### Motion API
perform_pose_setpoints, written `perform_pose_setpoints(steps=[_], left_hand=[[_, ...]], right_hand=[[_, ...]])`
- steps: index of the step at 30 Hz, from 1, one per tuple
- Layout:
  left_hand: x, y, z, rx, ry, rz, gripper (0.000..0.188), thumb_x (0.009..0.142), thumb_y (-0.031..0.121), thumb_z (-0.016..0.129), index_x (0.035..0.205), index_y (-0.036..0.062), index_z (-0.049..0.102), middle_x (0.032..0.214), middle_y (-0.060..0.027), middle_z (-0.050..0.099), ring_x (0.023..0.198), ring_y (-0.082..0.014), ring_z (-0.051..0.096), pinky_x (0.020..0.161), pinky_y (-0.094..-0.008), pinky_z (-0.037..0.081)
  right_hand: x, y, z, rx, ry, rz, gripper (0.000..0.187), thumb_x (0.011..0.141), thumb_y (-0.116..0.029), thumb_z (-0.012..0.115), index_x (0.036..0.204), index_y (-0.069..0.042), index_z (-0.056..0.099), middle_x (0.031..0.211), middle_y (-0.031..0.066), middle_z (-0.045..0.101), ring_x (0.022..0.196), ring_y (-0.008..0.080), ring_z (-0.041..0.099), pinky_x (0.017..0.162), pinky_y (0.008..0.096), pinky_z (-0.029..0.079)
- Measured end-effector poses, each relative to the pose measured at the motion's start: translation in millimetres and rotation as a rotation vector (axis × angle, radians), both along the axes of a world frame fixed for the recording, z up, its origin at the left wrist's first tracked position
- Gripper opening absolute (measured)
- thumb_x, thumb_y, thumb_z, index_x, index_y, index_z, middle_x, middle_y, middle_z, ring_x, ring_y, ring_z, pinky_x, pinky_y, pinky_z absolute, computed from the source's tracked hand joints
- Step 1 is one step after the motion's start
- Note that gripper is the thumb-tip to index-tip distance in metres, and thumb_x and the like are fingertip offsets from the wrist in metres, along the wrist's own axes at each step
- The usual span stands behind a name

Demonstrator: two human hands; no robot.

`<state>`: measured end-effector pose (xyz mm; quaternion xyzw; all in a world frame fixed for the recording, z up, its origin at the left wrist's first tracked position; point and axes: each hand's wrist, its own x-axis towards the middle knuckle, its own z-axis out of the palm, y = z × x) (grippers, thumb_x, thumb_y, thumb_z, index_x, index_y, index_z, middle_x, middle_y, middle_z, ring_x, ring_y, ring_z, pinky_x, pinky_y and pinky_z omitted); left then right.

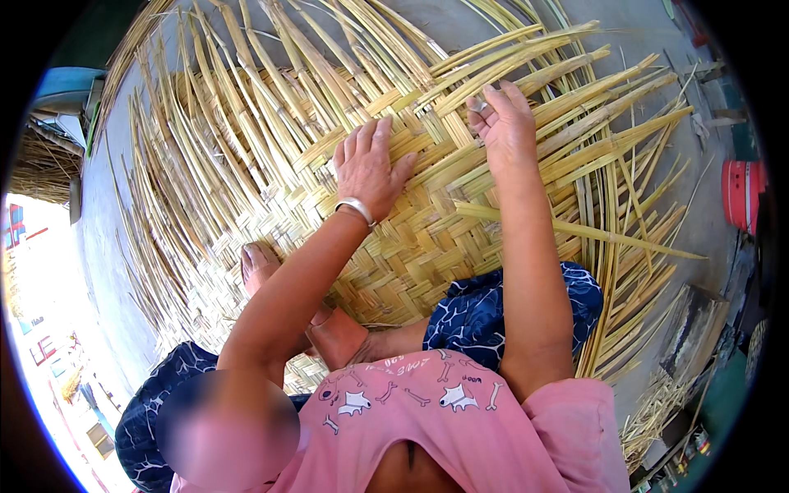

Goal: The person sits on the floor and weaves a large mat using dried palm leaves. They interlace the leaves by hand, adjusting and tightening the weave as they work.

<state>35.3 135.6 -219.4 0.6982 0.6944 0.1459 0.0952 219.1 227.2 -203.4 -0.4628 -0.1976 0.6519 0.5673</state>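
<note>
A mat of flat split-cane strips (394, 263), woven in a diagonal pattern, lies on the ground under my hands. My left hand (367, 171), with a silver bangle at the wrist, rests flat on the weave, fingers stretched out and thumb apart. Farther right, my right hand (503, 123) is turned partly palm up with its fingers curled in, over long loose strips (567, 82) at the mat's far right. Whatever those fingers may grip cannot be made out. One loose strip (608, 236) runs beneath my right forearm and out to the right.
Unwoven cane ends (214, 140) fan out along the far and left sides. My bare foot (339, 337) is on the mat near me. A red container (744, 195) stands at the far right, and a wooden block (690, 329) lies at the lower right.
</note>
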Motion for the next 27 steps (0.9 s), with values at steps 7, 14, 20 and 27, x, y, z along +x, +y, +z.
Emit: perform_pose_setpoints(steps=[7, 14, 20, 27], left_hand=[[31, 19, -10, 0.107, 0.112, 0.038, 0.052, 0.091, 0.043, 0.054, 0.136, 0.0166, 0.049, 0.135, -0.0134, 0.044, 0.129, -0.0325, 0.036, 0.108, -0.0469, 0.023], [25, 21, -14, -0.02, 0.157, -0.022, 0.053, 0.094, 0.044, 0.049, 0.14, 0.0183, 0.045, 0.141, -0.0143, 0.041, 0.134, -0.0333, 0.033, 0.111, -0.0498, 0.022], [8, 37, 11, -0.083, 0.022, -0.087, 0.048, 0.093, 0.041, 0.052, 0.134, 0.0154, 0.051, 0.136, -0.0151, 0.047, 0.129, -0.033, 0.04, 0.106, -0.0489, 0.031], [-49, 123, 1, 0.088, -0.529, 0.325, 0.037, 0.088, 0.017, 0.06, 0.121, 0.0013, 0.059, 0.106, -0.0174, 0.067, 0.093, -0.0314, 0.066, 0.084, -0.0358, 0.052]], right_hand=[[0, 1, -1, 0.027, -0.063, 0.104, 0.016, 0.089, -0.014, 0.067, 0.104, -0.007, 0.065, 0.084, -0.003, 0.06, 0.071, 0.0077, 0.056, 0.058, 0.0197, 0.044], [-16, 2, -6, -0.004, -0.429, 0.014, 0.013, 0.089, -0.008, 0.059, 0.099, 0.0, 0.059, 0.079, 0.003, 0.061, 0.06, 0.0096, 0.056, 0.054, 0.0228, 0.047], [-35, -12, -32, 0.13, -0.805, 0.089, 0.019, 0.085, -0.012, 0.059, 0.099, 0.002, 0.06, 0.081, 0.0097, 0.063, 0.067, 0.0196, 0.061, 0.064, 0.0323, 0.05], [-41, -18, -22, 0.227, -1.043, 0.21, 0.021, 0.087, -0.017, 0.058, 0.099, 0.0, 0.062, 0.091, 0.0133, 0.066, 0.083, 0.0268, 0.063, 0.077, 0.0371, 0.049]])
